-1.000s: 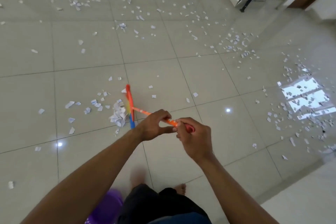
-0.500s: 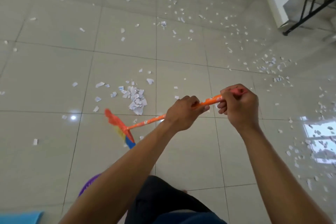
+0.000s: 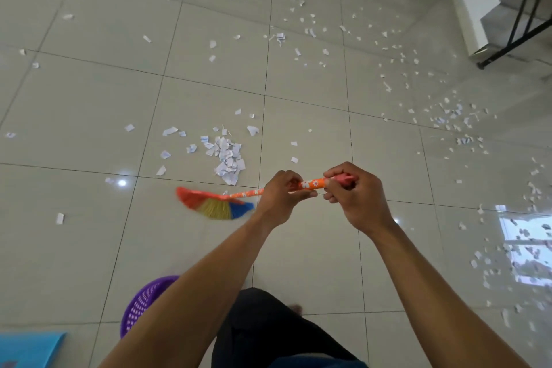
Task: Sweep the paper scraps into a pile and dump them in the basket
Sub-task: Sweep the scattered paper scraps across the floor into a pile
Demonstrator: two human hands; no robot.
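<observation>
Both hands grip the orange handle of a small broom point(image 3: 215, 203). My left hand point(image 3: 282, 192) holds the handle lower down, and my right hand point(image 3: 355, 198) wraps its pink top end. The broom's orange, yellow and blue bristles hang left of my hands, near the floor and just below a small pile of white paper scraps point(image 3: 227, 158). Loose scraps lie scattered over the grey tiles, thickest at the right point(image 3: 448, 119). A purple perforated basket point(image 3: 143, 305) stands at the bottom left, partly hidden by my left forearm.
A staircase with a black metal railing point(image 3: 507, 9) rises at the top right. A blue flat object point(image 3: 27, 349) lies in the bottom left corner. My dark-clothed leg and bare foot point(image 3: 295, 309) stand at the bottom centre. A bright window reflection shines at right.
The broom head has swung back from the pile toward me and turned sideways. My view has shifted left, and the pile now lies beyond the bristles.
</observation>
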